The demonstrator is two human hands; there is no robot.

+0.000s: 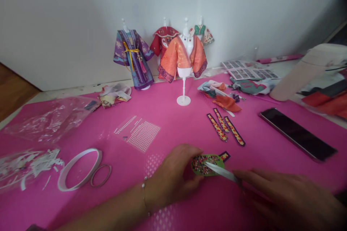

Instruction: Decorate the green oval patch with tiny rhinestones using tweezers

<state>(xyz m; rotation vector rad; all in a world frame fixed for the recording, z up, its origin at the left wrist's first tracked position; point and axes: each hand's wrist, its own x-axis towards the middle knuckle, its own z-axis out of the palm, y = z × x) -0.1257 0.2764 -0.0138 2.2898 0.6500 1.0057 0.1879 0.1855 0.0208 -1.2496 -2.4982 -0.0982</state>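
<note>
My left hand grips the left end of a small green tray between thumb and fingers. Tiny multicoloured beads or gems fill the tray. In my right hand is a pair of pale tweezers, whose tip points in among the beads. The right hand is slightly blurred and dim. A short piece of a dark-edged yellow and red fabric strip shows behind the tray, the rest hidden. Farther back lie several matching strips on the pink mat.
Small mannequins stand at the wall, one in an orange jacket. A sheet of stick-on pearls, tape rings, plastic bags and scraps lie left. Fabric pieces, a phone and a pale bottle are right.
</note>
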